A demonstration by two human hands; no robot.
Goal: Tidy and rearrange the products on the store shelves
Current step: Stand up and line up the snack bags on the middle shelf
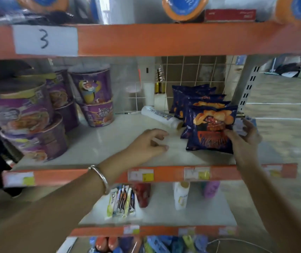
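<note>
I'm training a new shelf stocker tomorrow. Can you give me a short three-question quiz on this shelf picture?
1. True or false: the right hand touches the front blue snack bag.
2. Multiple choice: the white roll on the middle shelf is A) standing upright, B) lying on its side, C) stacked on the cups.
3. Fill in: the paper label on the orange beam shows the number ___.

Key
1. True; its fingers are on the bag's right edge, while the left hand rests open on the shelf.
2. B, beside the row of bags, right of the purple noodle cups.
3. 3
</note>
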